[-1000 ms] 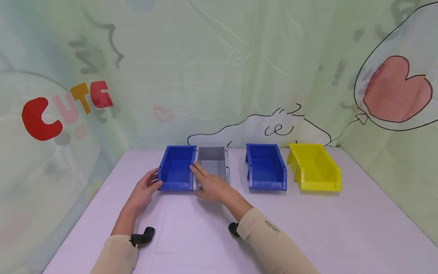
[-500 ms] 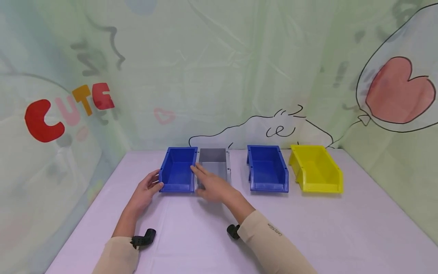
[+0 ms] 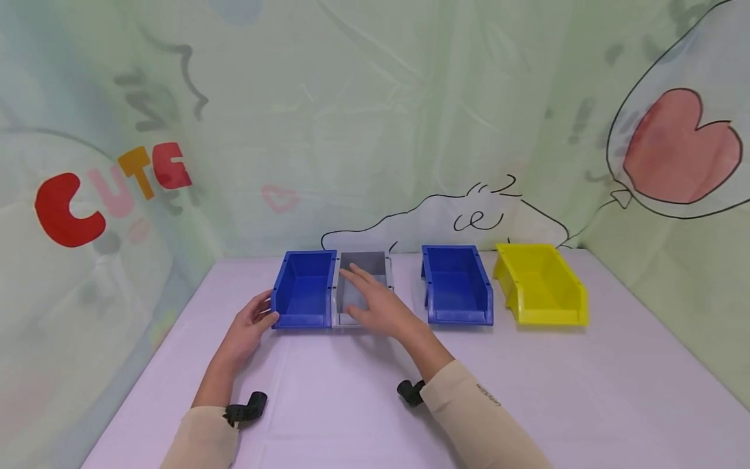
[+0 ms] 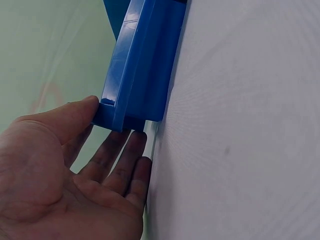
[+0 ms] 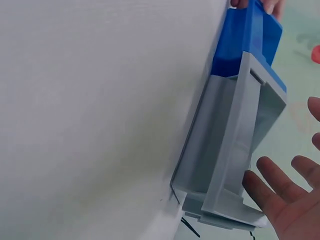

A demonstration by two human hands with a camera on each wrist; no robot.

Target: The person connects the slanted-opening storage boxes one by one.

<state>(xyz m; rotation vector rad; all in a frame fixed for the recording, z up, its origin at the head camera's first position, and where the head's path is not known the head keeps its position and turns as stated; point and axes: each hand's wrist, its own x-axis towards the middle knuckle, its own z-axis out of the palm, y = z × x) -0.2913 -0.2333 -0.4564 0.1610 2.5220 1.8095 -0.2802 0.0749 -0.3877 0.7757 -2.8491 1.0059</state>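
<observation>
In the head view, a blue storage bin (image 3: 305, 290) stands at the left, side by side with a grey storage bin (image 3: 362, 258). My left hand (image 3: 246, 326) holds the blue bin at its front left corner. The left wrist view shows the thumb (image 4: 82, 112) on that corner and the fingers (image 4: 120, 165) bent against the side below the rim. Over the grey bin is my right hand (image 3: 377, 306), its fingers spread and holding nothing. From the right wrist, the right hand (image 5: 290, 200) appears beside the grey bin's open top, fingertips close to its rim.
To the right, past a gap, stand a second blue bin (image 3: 457, 286) and a yellow bin (image 3: 541, 286). All the bins sit near the back of the table (image 3: 328, 404), by a printed cloth wall (image 3: 375, 130). A black wrist camera (image 3: 249, 407) is on the left sleeve.
My right hand has lifted away from the seam between the left blue bin and the grey bin, moving right over the grey bin. My left hand stays at the blue bin.
</observation>
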